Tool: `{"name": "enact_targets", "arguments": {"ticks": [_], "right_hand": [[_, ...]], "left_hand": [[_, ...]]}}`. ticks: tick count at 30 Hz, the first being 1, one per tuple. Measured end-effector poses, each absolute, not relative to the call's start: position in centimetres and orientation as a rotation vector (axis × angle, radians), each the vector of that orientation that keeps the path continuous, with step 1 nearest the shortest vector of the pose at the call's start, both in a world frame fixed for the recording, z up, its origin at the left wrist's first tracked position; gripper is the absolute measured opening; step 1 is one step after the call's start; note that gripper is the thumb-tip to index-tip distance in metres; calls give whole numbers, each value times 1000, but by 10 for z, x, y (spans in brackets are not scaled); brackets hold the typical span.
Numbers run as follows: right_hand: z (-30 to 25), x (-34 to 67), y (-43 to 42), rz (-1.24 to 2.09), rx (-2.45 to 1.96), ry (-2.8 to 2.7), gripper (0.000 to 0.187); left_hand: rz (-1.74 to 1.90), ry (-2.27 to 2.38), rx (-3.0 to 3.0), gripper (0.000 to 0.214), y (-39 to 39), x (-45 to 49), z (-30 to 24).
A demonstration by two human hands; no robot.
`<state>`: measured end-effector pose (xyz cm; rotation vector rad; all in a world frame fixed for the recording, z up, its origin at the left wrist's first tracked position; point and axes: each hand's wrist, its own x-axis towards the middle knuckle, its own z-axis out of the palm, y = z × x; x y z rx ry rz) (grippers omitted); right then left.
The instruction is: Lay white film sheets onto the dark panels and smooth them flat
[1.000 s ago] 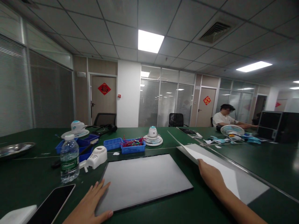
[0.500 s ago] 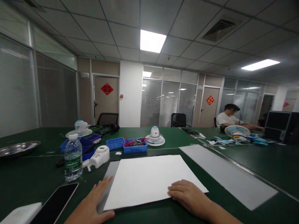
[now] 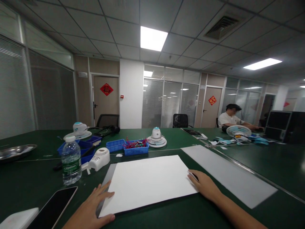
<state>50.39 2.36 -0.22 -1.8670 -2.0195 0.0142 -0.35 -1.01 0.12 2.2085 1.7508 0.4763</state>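
A white sheet (image 3: 147,183) lies on top of a grey board (image 3: 108,178) on the green table (image 3: 28,187) in front of me. My left hand (image 3: 91,210) lies flat with fingers apart on the sheet's near left corner, thumb along the front edge. My right hand (image 3: 205,187) rests at the sheet's right edge, fingers stretched out and touching it. Neither hand holds anything.
A second grey sheet (image 3: 228,175) lies to the right. A water bottle (image 3: 71,160), a black phone (image 3: 53,208), a white fan part (image 3: 98,159), blue trays (image 3: 127,147) and small fans (image 3: 156,138) stand behind and left. A person (image 3: 230,117) sits at the far right.
My right hand brought the white sheet from the right and laid it on the grey board, then slid to the sheet's right edge. My left hand stayed at the near left corner.
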Motion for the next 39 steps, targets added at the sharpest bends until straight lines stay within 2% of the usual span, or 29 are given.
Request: {"name": "enact_targets", "arguments": {"ticks": [7,12,19,25,31,39], "right_hand": [[-2,502,18,234,-1643,-2206,67],[-3,501,15,277,-1663,-2156,69],[0,534,38,-94,-1912,-2025,53],[-10,605,42,-228,-2310,-1695,63],[-14,612,39,-217,-2371,-1764,37],[-7,582,40,-313,-2355,-1777,32]], "left_hand": [[468,1745,2232,81,-11,-7,-3],[417,1758,2228,75,-11,-10,-3],[425,1716,2243,74,-5,-15,-9],[468,1697,2251,73,-2,-19,-15],[457,1694,2230,72,-8,-16,-8],[489,1681,2231,73,-5,-19,-14]]}}
